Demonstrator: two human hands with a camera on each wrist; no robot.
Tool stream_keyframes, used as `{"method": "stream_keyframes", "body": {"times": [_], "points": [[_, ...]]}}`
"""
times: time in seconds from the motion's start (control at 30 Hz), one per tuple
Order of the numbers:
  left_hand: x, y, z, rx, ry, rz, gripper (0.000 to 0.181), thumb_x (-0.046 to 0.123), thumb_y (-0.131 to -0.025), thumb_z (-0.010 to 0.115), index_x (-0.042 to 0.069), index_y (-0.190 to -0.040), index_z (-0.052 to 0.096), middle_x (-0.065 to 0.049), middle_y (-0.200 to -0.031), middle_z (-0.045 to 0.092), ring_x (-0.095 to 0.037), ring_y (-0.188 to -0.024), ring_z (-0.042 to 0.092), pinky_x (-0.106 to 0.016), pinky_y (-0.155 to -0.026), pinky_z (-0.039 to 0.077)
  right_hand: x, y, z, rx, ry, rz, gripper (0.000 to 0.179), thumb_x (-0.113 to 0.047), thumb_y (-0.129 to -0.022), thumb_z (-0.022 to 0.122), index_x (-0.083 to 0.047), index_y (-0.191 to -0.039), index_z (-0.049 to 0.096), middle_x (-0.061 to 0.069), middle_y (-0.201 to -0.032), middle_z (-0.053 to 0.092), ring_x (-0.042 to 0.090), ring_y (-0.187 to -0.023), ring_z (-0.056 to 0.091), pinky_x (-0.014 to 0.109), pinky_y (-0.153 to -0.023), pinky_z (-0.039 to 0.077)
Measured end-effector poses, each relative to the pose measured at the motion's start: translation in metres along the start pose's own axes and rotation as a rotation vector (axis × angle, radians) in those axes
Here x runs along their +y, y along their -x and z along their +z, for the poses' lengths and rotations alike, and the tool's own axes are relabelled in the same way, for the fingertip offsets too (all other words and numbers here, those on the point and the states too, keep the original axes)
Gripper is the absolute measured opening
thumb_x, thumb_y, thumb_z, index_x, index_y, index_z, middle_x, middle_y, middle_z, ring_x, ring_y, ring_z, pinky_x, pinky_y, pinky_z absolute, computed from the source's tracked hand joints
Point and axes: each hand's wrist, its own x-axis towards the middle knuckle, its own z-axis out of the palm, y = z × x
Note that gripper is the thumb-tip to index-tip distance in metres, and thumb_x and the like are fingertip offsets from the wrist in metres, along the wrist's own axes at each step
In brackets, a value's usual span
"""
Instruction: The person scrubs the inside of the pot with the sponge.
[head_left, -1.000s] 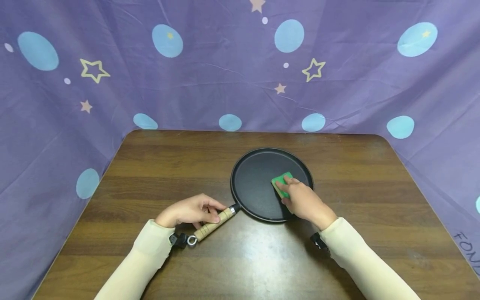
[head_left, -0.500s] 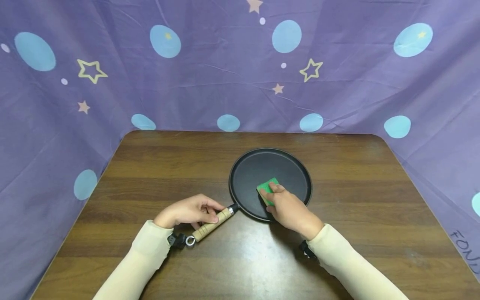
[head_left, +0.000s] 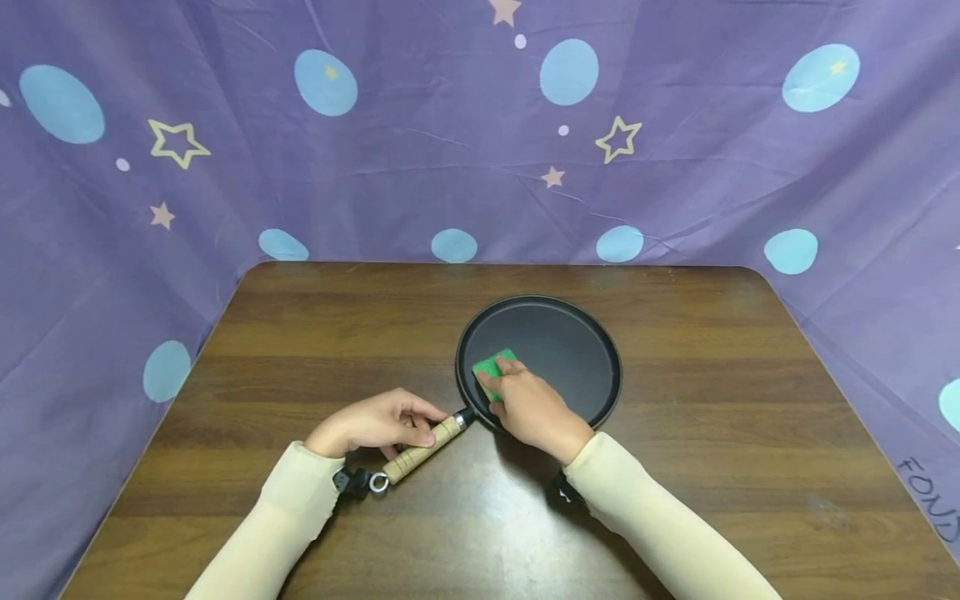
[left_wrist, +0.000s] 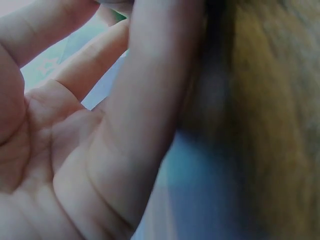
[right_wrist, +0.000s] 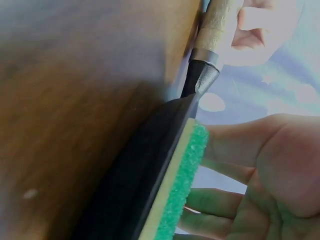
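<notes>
A round black flat pan [head_left: 566,350] lies on the table, its wooden handle [head_left: 411,460] pointing toward the near left. My left hand [head_left: 378,423] holds that handle between thumb and fingers around its middle. In the left wrist view, palm and fingers [left_wrist: 90,65] fill much of the picture and the grip itself is mostly out of sight. On the left part of the pan, my right hand [head_left: 536,410] holds a green-topped sponge [head_left: 490,367], fingers on top and thumb at the near edge. The right wrist view shows the sponge's yellow layer [right_wrist: 167,185] against the pan surface.
The brown wooden table [head_left: 337,333] extends around the pan on all sides. A purple curtain [head_left: 420,150] with stars and blue ovals hangs behind and beside it. A metal hanging ring [head_left: 379,482] ends the handle, close to the left wrist.
My right hand has slid the sponge leftward across the pan, from its right part past the middle to the left part. The left hand stays on the handle.
</notes>
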Motion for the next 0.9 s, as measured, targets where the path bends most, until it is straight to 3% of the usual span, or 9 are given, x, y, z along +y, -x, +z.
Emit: {"method": "stream_keyframes", "body": {"times": [0.27, 0.53, 0.8, 0.9], "points": [[0.000, 0.000, 0.000, -0.006, 0.004, 0.000, 0.044, 0.013, -0.101, 0.073, -0.005, -0.140, 0.064, -0.003, -0.094, 0.071, -0.011, -0.068, 0.061, -0.026, -0.052, 0.053, -0.007, -0.018, 0.003, -0.004, 0.009, -0.002, 0.055, -0.011, -0.099, 0.076, -0.009, -0.151, 0.057, 0.029, -0.159, 0.041, 0.045, -0.148, 0.040, 0.056, -0.112, 0.046], [-0.001, -0.001, 0.000, -0.006, -0.014, 0.016, 0.044, 0.014, -0.100, 0.074, -0.005, -0.139, 0.064, -0.002, -0.093, 0.071, -0.010, -0.066, 0.059, -0.026, -0.051, 0.052, -0.006, -0.021, 0.005, 0.023, 0.004, -0.031, 0.055, -0.007, -0.096, 0.078, -0.006, -0.148, 0.060, 0.031, -0.155, 0.044, 0.048, -0.145, 0.043, 0.057, -0.112, 0.044], [-0.002, -0.002, 0.000, -0.005, -0.013, 0.019, 0.044, 0.014, -0.100, 0.074, -0.005, -0.138, 0.065, -0.001, -0.092, 0.070, -0.011, -0.068, 0.059, -0.025, -0.051, 0.052, -0.004, -0.018, -0.001, 0.042, 0.001, -0.052, 0.051, 0.001, -0.094, 0.073, -0.004, -0.144, 0.063, 0.030, -0.153, 0.048, 0.047, -0.143, 0.046, 0.055, -0.101, 0.055], [-0.002, -0.001, 0.000, -0.001, -0.013, 0.015, 0.043, 0.014, -0.100, 0.074, -0.004, -0.138, 0.066, -0.001, -0.093, 0.071, -0.010, -0.068, 0.059, -0.026, -0.051, 0.052, -0.002, -0.016, -0.007, 0.057, -0.006, -0.052, 0.050, -0.001, -0.095, 0.074, -0.005, -0.144, 0.064, 0.028, -0.155, 0.048, 0.046, -0.144, 0.046, 0.050, -0.090, 0.060]]}}
